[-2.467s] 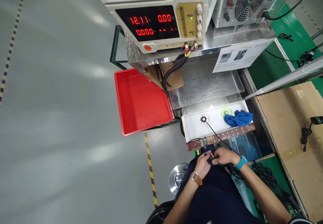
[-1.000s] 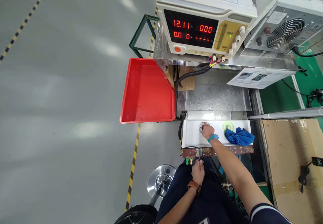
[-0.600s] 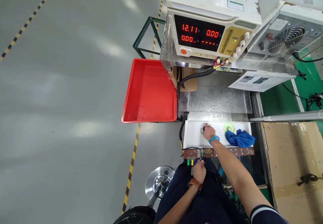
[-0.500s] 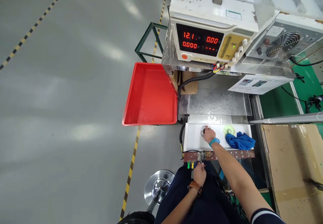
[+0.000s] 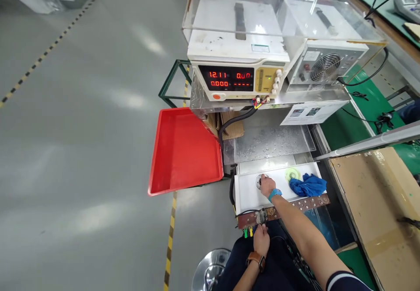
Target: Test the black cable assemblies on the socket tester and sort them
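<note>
My right hand (image 5: 264, 184) reaches onto the white fixture plate (image 5: 246, 191) and is closed over a small round part (image 5: 259, 180) seated in a ring there. My left hand (image 5: 261, 237), with a brown watch strap, sits below the brown perforated bar (image 5: 295, 206), its fingers pinched at the metal clamp (image 5: 261, 216) where a thin black wire ends. A green disc (image 5: 292, 175) and a blue cloth (image 5: 307, 186) lie on the plate to the right of my right hand.
A power supply (image 5: 236, 70) with red digits stands above under a clear cover, beside a fan unit (image 5: 323, 65). A red tray (image 5: 183, 150) sits left of the fixture. Cardboard (image 5: 370, 194) covers the bench at right. A chrome stool base (image 5: 210, 271) shows below.
My right hand went from my lap up to the round part on the white plate and stays there. My left hand moved to the clamp. The view has tilted upward.
</note>
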A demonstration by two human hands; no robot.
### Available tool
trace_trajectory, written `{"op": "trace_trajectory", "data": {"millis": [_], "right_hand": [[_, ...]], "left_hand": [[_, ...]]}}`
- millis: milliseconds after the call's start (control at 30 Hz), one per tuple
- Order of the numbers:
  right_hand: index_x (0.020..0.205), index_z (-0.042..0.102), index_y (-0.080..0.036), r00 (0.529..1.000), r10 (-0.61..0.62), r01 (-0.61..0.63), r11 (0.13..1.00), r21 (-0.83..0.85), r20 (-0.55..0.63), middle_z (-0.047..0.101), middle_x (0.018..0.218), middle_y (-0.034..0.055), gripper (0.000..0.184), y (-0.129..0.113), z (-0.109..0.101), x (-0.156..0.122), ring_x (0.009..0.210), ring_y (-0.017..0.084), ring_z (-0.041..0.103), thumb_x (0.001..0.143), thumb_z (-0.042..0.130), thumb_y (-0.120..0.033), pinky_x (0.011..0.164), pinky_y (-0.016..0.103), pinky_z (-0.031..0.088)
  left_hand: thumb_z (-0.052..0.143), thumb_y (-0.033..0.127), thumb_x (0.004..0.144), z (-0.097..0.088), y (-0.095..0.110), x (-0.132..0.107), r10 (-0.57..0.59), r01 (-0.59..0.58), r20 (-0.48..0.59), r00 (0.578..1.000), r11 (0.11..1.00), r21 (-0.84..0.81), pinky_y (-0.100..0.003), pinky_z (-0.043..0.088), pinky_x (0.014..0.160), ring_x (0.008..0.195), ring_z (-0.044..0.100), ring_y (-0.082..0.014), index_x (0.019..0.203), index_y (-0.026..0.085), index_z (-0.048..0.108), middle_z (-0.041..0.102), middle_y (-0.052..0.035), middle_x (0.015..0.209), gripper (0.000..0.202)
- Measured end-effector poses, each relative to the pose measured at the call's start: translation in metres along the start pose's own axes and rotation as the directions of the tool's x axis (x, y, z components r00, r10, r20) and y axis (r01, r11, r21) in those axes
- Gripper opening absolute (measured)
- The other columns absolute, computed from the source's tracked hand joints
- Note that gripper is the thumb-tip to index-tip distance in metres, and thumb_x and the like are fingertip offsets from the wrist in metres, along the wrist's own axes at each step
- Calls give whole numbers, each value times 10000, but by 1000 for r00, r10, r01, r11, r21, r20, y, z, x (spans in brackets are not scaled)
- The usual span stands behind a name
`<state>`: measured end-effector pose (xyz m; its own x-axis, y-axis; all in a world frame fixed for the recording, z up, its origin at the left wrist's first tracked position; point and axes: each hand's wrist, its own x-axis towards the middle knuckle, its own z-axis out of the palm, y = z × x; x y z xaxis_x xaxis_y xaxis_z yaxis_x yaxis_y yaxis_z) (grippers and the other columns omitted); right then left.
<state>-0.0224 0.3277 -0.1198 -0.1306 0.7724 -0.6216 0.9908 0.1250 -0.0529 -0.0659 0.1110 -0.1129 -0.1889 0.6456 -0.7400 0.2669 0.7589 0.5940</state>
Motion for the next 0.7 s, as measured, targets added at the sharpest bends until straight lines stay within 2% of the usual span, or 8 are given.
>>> {"op": "trace_trajectory", "data": {"millis": [200,333,467,700], "right_hand": [[1356,459,-116,998,-42,43,999,17,-38,676,1228,199,504,8,3,-5,1126,283,681,941,641,-336,888,314,511],[1336,478,-110,998,-31,31,1000,0,-54,685,1197,205,461,3,6,-4,1107,296,691,918,628,-233,875,339,523],[1298,499,-89,998,4,-5,1000,-19,-60,681,1186,223,534,-6,8,-2,1106,317,685,795,679,-103,884,360,523],[1336,499,-70,998,37,-39,999,-26,-54,673,1196,238,585,-9,11,0,1122,330,679,785,695,-94,901,382,538]], "left_hand": [[305,263,1006,2,-9,6,36,-36,12,999,999,1,-340,523,888,967,746,-269,842,184,602,780,-197,982,348],[342,302,990,8,-21,11,49,-49,-13,999,999,-6,-335,513,891,942,735,-269,831,192,614,773,-171,959,334],[293,353,996,10,-27,13,56,-56,0,998,998,-4,-359,506,909,963,722,-281,856,194,605,764,-180,974,377],[222,412,990,9,-25,9,114,-113,16,993,994,-3,-389,509,876,898,707,-291,847,203,571,743,-196,932,430]]}}
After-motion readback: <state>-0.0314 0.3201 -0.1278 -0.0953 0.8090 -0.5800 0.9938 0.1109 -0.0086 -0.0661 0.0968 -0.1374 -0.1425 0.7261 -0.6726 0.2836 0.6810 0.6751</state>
